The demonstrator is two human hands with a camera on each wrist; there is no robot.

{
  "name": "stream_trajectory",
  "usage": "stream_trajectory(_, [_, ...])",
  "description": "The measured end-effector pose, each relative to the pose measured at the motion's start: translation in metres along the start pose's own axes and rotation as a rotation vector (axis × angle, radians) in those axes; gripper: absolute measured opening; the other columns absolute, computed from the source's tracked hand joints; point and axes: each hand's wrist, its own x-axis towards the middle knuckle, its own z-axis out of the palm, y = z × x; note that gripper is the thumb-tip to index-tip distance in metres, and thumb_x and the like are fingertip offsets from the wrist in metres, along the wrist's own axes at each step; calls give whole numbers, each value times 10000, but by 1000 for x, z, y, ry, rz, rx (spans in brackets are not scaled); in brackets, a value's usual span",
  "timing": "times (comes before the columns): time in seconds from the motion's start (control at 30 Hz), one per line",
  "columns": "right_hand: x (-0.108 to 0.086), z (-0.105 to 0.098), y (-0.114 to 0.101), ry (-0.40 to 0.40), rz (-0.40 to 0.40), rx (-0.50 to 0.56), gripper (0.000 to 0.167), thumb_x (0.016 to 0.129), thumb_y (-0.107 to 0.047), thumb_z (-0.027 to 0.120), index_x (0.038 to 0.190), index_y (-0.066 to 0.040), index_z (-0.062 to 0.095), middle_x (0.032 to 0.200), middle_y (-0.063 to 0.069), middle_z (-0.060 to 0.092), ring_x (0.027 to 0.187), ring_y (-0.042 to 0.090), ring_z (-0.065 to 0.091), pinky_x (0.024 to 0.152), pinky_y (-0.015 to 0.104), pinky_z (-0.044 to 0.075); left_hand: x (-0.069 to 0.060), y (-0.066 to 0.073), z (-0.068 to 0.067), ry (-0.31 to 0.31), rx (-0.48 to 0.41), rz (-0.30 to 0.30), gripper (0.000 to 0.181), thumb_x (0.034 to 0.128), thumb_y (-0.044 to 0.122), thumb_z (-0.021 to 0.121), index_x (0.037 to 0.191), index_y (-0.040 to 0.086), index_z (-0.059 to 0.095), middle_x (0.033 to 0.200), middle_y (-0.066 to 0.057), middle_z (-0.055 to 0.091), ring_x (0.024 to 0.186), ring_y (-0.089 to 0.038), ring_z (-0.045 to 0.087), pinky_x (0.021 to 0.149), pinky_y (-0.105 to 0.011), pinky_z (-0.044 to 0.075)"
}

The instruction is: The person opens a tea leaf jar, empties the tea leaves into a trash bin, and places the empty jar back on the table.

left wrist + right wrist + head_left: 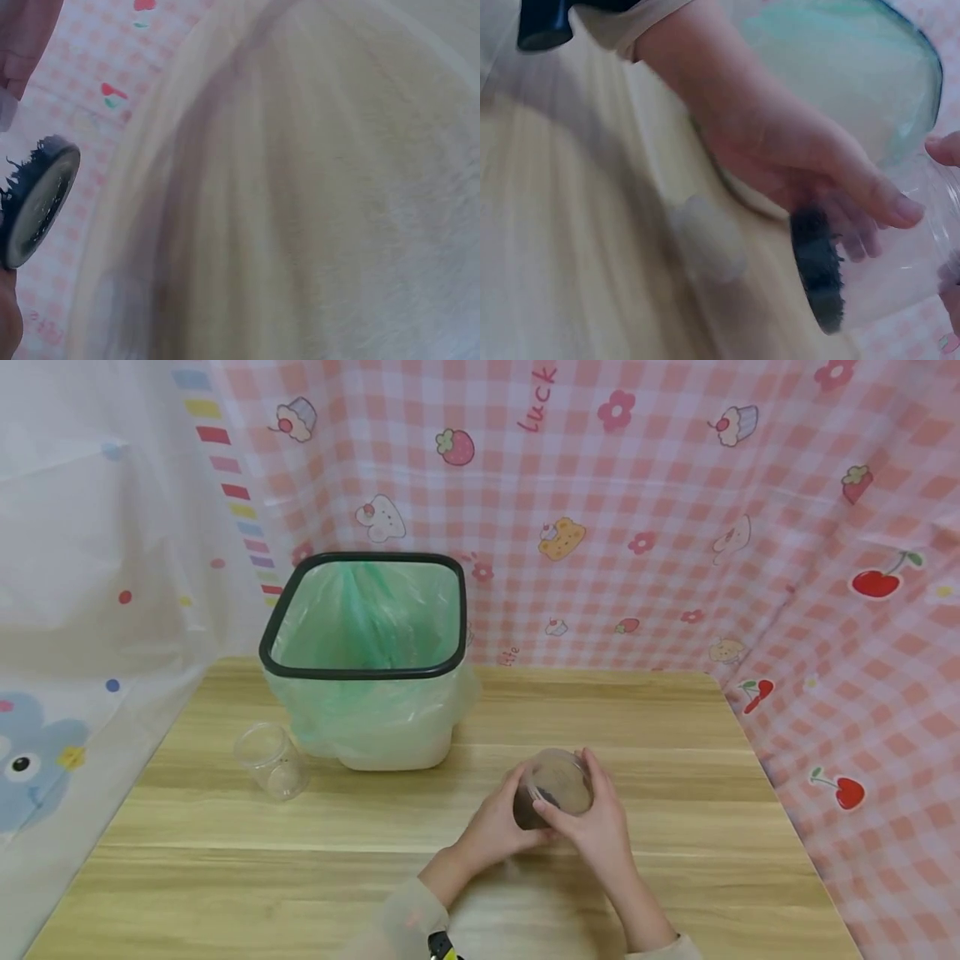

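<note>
Both hands hold a clear jar (561, 785) above the tabletop, right of the bin. Black shredded-looking contents (817, 270) lie against the jar's base in the right wrist view. My left hand (498, 822) wraps its fingers and thumb around the jar's body. At the jar's rim end, my right hand (600, 822) grips with thumb and fingers spread across it. Whether a lid is on cannot be made out. In the left wrist view a sleeve (285, 187) covers most of the picture, and the jar's dark base (43, 202) shows at the left.
A bin (367, 674) with a black rim and a pale green bag lining stands at the back left. Beside it, a clear plastic cup (273, 764) sits on the wooden tabletop (262, 885). Pink checked cloth (510, 485) hangs behind and on the right.
</note>
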Motion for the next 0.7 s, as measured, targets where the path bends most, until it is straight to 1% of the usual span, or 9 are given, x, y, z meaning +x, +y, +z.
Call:
stream_trajectory(0.1, [-1, -4, -9, -44, -21, 83, 984, 707, -333, 812, 1464, -75, 241, 1456, 72, 336, 1341, 243, 307, 1092, 418, 255, -2, 7, -9, 30, 11, 24, 973, 681, 472, 795, 1447, 171, 275, 1423, -65, 397, 1266, -239, 417, 1009, -498, 356])
stream_trajectory(0.2, [-2, -6, -17, -85, -50, 160, 961, 728, -287, 803, 1469, -80, 227, 1467, 79, 301, 1355, 223, 282, 1097, 311, 241, -4, 13, -17, 77, 37, 53, 971, 659, 468, 809, 1433, 168, 304, 1397, -70, 426, 1227, -236, 456, 979, -487, 390])
stream_trajectory(0.27, [-3, -7, -20, -110, -72, 197, 934, 752, -260, 786, 1472, -84, 218, 1474, 86, 279, 1364, 225, 263, 1094, 287, 229, -5, 17, -20, 110, 56, 73, 954, 648, 462, 816, 1418, 177, 329, 1372, -62, 449, 1191, -225, 485, 952, -468, 416])
stream_trajectory(0.33, [-4, -7, -22, -130, -88, 220, 905, 779, -239, 762, 1477, -88, 204, 1485, 93, 254, 1374, 242, 237, 1102, 316, 215, -6, 21, -24, 141, 81, 87, 936, 634, 464, 821, 1395, 178, 357, 1347, -48, 469, 1159, -209, 507, 930, -449, 436])
stream_trajectory(0.43, [-6, -7, -23, -149, -96, 211, 862, 821, -247, 711, 1486, -104, 182, 1502, 90, 225, 1383, 270, 204, 1106, 438, 203, -7, 24, -27, 186, 134, 120, 912, 615, 470, 828, 1358, 166, 394, 1305, -27, 494, 1118, -188, 528, 896, -419, 460])
stream_trajectory(0.53, [-5, -5, -24, -136, -94, 189, 844, 835, -260, 685, 1488, -92, 177, 1505, 92, 231, 1384, 271, 200, 1095, 499, 199, -7, 25, -30, 231, 209, 162, 914, 584, 478, 840, 1325, 142, 424, 1267, -23, 509, 1092, -177, 538, 863, -398, 479])
stream_trajectory(0.6, [-5, -4, -25, -122, -78, 175, 843, 835, -270, 684, 1487, -84, 182, 1500, 92, 246, 1380, 266, 214, 1092, 499, 208, -6, 24, -31, 258, 276, 210, 919, 570, 493, 841, 1310, 128, 436, 1248, -28, 518, 1086, -175, 538, 854, -385, 487])
stream_trajectory(0.7, [-5, -3, -28, -108, -46, 174, 832, 838, -282, 683, 1483, -81, 197, 1490, 94, 265, 1369, 282, 237, 1091, 509, 205, -6, 23, -31, 303, 387, 314, 925, 553, 518, 836, 1285, 96, 458, 1214, -50, 533, 1081, -188, 542, 856, -371, 491])
